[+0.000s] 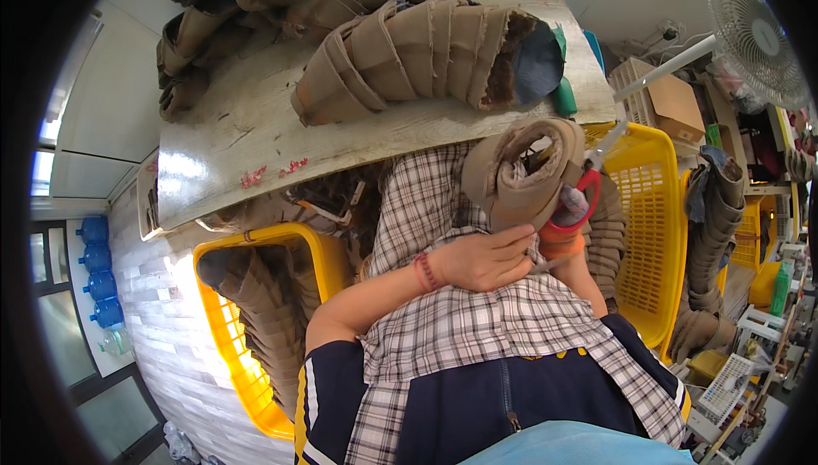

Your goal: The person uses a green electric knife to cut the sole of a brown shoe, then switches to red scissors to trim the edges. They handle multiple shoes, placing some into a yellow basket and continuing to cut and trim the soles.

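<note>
A rolled bundle of brown, fleece-lined fabric pieces [532,167] stands over my lap, its coiled end facing up. My left hand [490,259] is closed on the lower part of the roll, fingers pressed together against it. On the roll's right side, my right hand [569,213], with orange covering around its lower part, is closed on scissors [590,177] with red handles. The scissor blades point up and away, beside the roll. Part of my right hand is hidden behind the roll and the handles.
A worktable [221,158] ahead carries a long stack of nested brown pieces [426,56] and more piled behind. Yellow baskets stand at left [256,380] and right [652,235], holding similar stacks. A white fan [754,34] is at the far right.
</note>
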Tool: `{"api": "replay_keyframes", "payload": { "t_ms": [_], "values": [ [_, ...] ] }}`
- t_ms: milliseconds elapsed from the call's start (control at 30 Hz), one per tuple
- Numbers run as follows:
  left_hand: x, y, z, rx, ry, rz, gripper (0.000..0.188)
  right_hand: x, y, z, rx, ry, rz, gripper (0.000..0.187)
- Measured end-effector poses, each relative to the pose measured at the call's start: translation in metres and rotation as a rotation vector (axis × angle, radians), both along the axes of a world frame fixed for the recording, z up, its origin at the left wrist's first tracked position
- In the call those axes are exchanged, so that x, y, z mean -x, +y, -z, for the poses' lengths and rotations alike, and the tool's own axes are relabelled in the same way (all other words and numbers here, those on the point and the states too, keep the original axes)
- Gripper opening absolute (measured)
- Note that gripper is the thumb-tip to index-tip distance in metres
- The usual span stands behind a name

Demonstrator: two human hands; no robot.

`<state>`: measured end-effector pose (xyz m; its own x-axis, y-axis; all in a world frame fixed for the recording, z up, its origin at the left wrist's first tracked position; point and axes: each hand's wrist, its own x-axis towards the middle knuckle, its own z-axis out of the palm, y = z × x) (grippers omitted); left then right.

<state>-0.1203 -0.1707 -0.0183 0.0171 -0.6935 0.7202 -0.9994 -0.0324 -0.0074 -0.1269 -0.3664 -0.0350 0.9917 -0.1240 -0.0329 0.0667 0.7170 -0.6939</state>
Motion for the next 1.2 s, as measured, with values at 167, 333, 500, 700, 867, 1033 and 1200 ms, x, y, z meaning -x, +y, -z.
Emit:
{"api": "replay_keyframes", "payload": {
  "t_ms": [167, 333, 500, 700, 867, 1033, 1200],
  "values": [
    [-0.02, 0.095, 0.018, -0.175, 0.507, -0.376, 0.024, -0.021, -0.027, -0.08, 0.255, -0.203, 0.222, 0.045],
    [-0.08, 0.17, -0.055, -0.474, 0.817, -0.335, 0.047, -0.076, -0.026, -0.08, 0.919, -0.1, 0.499, 0.04],
    [-0.215, 0.136, -0.093, 0.131, 0.315, -0.794, 0.032, -0.148, -0.019, -0.039, 0.98, -0.117, 0.383, 0.041],
    [-0.295, 0.101, -0.066, -0.342, 0.893, -0.805, 0.062, -0.193, -0.003, -0.035, 0.829, -0.215, -0.038, 0.045],
    [-0.282, 0.114, -0.069, -0.156, 0.967, -0.709, 0.058, -0.233, 0.008, -0.041, 0.494, -0.26, -0.268, 0.048],
    [-0.28, 0.104, -0.066, -0.192, 0.905, -0.909, 0.061, -0.261, 0.032, 0.042, 0.632, -0.242, 0.181, 0.05],
    [-0.306, 0.152, -0.094, 0.477, 0.36, -0.96, 0.031, -0.218, 0.001, 0.048, 0.842, -0.204, 0.246, 0.055]
  ]
}}
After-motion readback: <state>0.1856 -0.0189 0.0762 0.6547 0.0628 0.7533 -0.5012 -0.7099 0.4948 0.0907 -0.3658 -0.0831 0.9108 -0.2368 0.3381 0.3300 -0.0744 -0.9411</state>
